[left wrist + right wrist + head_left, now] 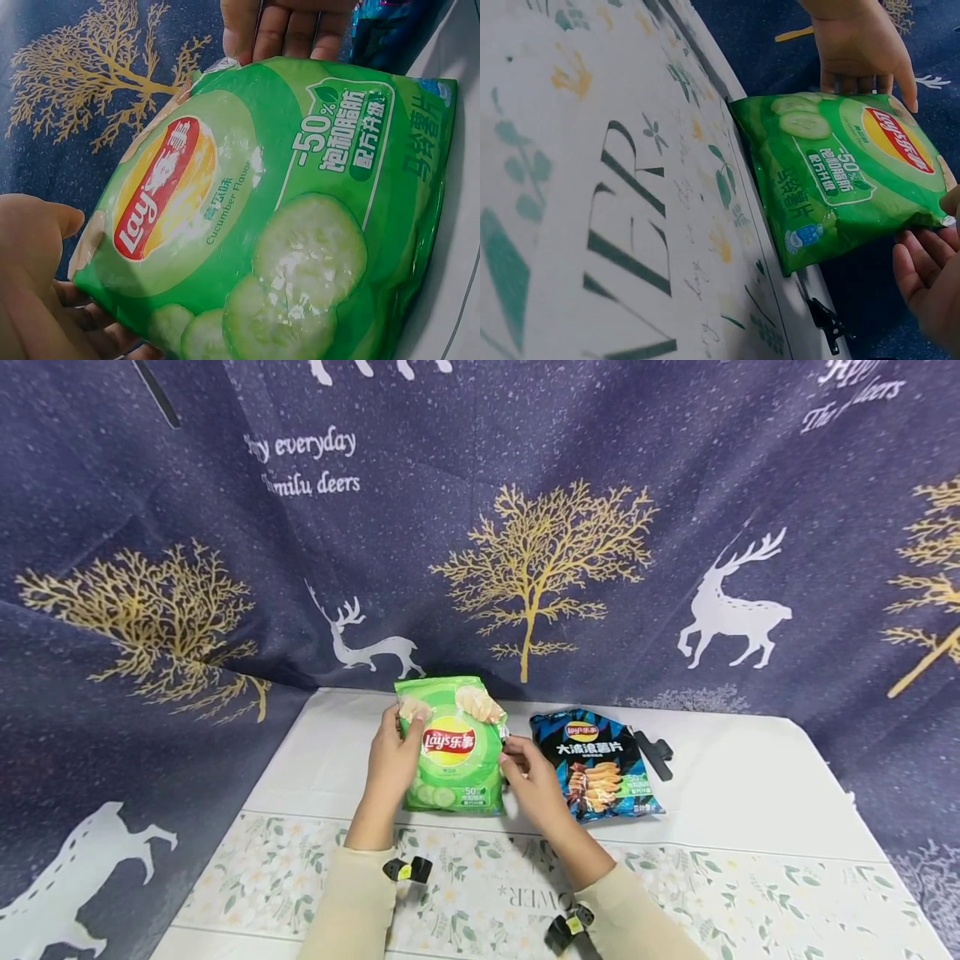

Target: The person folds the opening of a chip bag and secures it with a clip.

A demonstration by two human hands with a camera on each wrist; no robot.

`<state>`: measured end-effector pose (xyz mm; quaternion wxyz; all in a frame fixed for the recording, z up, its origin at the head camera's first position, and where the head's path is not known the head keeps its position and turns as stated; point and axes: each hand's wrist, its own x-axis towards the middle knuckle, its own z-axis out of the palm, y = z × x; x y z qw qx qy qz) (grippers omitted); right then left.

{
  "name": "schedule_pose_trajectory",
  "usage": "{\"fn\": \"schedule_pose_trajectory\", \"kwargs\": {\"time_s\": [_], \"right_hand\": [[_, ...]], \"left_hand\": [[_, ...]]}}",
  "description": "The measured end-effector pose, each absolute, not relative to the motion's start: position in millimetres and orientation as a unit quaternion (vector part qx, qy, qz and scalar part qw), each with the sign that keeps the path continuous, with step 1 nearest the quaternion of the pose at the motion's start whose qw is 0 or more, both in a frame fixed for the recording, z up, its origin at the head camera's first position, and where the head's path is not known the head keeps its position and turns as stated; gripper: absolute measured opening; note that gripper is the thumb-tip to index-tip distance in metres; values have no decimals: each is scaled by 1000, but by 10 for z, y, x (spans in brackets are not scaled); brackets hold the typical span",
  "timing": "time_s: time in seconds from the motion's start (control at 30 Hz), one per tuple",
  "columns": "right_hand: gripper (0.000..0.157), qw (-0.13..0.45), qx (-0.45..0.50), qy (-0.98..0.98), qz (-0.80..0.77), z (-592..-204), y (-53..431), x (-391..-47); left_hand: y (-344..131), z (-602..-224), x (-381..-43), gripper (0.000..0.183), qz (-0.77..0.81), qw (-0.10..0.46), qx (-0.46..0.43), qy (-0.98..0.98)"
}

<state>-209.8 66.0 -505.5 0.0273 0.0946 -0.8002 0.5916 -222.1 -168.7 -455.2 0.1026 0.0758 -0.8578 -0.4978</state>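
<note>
A green bag of Lay's cucumber potato chips (450,768) is held between both hands, leaning upright with its printed front facing me. My left hand (393,760) grips its left side, thumb on the front and fingers behind, as the left wrist view shows with the bag (247,202) close up. On the opposite side, my right hand (534,777) pinches the edge by a small shiny corner. Seen from the right wrist, the bag (832,165) has its lower end close to the tabletop, with the left hand (862,52) across from the right hand (934,277).
A black and blue Lay's chip bag (596,764) lies just right of my right hand. Beside it is a black clip-like item (655,753). The white table (750,777) carries a floral strip along its front, and a dark blue cloth (465,435) hangs behind.
</note>
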Motion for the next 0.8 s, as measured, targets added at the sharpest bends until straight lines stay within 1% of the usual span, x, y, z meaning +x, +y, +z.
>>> {"fn": "schedule_pose_trajectory", "kwargs": {"time_s": [0.43,0.53,0.63,0.8], "right_hand": [[26,41,100,-795,597,-5009,692,-2092],[25,41,96,-798,593,-5005,699,-2088],[22,41,92,-798,595,-4998,699,-2088],[19,36,94,-791,604,-4984,685,-2076]], "left_hand": [[-1645,-4542,-2201,75,-503,114,65,-854],[-1623,-4533,-2198,74,-501,128,64,-853],[-1585,-4515,-2180,69,-491,170,71,-852],[-1504,-4468,-2121,54,-455,282,81,-841]]}}
